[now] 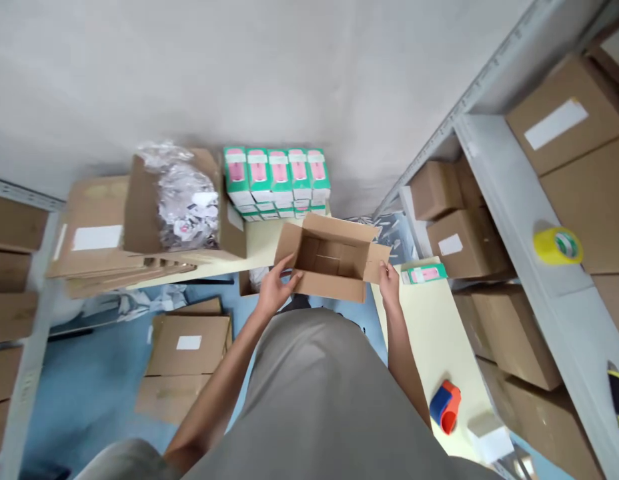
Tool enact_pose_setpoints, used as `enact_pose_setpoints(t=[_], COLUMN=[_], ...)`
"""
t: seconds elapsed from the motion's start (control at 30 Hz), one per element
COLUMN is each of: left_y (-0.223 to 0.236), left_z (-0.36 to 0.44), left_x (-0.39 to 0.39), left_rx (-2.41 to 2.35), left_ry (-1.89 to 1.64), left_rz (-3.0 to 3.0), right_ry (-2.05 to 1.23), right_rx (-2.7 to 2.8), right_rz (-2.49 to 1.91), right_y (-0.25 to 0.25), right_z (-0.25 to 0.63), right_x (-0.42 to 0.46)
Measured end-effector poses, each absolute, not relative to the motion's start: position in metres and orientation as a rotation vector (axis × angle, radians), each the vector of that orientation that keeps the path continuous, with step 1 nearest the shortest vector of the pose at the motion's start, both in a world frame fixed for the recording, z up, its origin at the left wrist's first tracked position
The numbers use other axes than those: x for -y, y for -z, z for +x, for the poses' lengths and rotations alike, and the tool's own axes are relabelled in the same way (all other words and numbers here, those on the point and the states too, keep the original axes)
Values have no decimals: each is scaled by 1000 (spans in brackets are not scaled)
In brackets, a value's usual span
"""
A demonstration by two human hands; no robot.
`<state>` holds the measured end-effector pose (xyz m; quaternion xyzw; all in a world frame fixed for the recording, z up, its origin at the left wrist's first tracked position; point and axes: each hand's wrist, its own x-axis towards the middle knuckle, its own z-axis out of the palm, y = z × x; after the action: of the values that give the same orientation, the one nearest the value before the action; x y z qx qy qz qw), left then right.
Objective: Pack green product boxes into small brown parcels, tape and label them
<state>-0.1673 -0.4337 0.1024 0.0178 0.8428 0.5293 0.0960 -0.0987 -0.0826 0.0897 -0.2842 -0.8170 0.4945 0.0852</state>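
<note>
1. Grips open carton (332, 259) by opposite ends, with left hand (275, 288) and right hand (389, 283) apart.
2. Holds it between them, lengthwise hand to hand, by back desk's (264, 241) front right corner.

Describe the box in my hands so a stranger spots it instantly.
From the grey wall, come down to the green-and-pink cartons on the pale bench. Just below and right of them, your left hand and right hand hold a brown cardboard box. Unlike the bigger box to the left, filled with crumpled wrapping, this one has flaps spread open and its inside bottom visible.
</note>
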Motion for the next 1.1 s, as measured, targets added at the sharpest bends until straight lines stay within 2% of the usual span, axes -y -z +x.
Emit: enact_pose_setpoints(t=[0.13,0.23,0.47,0.57,0.73,0.83,0.93,1.1], left_y=[-89,-80,-56,-71,-148,-180,-172,-133], left_z=[-199,-216,-245,-246,-241,-273,-335,-415], left_x=[485,513,529,533,567,598,620,632], left_rx=[-2616,-2660,-2620,-2592,-2533,-2783,-3040,-2959], left_ry=[-1508,-1459,-1294,-1231,-1220,-1217,-1033,-854], left_rz=[17,3,-80,-75,78,-73,-91,-31], right_ry=[-1613,-1598,-1523,-1540,-1547,-1552,-1558,-1573], right_rx=[2436,2515,2666,2695,2716,2716,2711,2703], right_rz=[-761,-751,-733,-727,-733,-737,-738,-737], right_y=[-76,-64,-44,-43,-51,-55,-58,-57], right_z=[-183,-227,-283,-294,-302,-303,-305,-307], right_x=[125,154,195,199,197,197,200,201])
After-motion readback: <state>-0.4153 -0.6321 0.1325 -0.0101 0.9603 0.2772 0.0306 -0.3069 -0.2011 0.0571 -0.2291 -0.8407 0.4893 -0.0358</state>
